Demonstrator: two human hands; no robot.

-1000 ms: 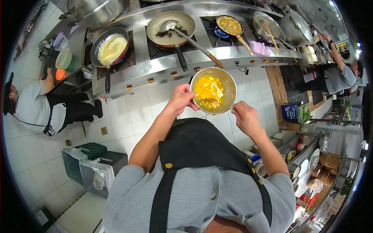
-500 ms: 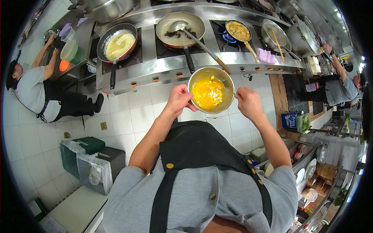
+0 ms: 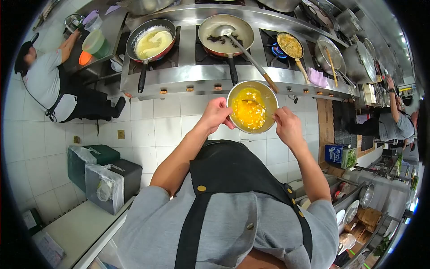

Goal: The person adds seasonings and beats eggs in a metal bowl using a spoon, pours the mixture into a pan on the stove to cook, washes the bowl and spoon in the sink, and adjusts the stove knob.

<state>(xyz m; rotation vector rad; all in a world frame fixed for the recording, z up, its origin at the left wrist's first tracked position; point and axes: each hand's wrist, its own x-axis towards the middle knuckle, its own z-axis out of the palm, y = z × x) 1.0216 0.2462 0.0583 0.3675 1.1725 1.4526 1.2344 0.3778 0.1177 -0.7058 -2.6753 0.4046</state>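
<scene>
A round metal bowl hangs above the floor in front of the stove, tilted towards me. Inside is yellow liquid like beaten egg, with pale bits in it. My left hand grips the bowl's left rim, thumb over the edge. At the right rim, my right hand is closed on a thin metal utensil, a spoon or fork, whose head dips into the yellow liquid. Just beyond the bowl, a ladle rests across a frying pan holding dark bits.
On the stove, a left pan holds a pale yellow mixture, and a small pan sits by a lit blue flame. Purple cloth lies on the front ledge. One co-worker stands left, another right. Bins stand lower left.
The utensil in my right hand has swung into plain sight across the liquid, and the pale bits have shifted. The stove and bowl appear further right in view.
</scene>
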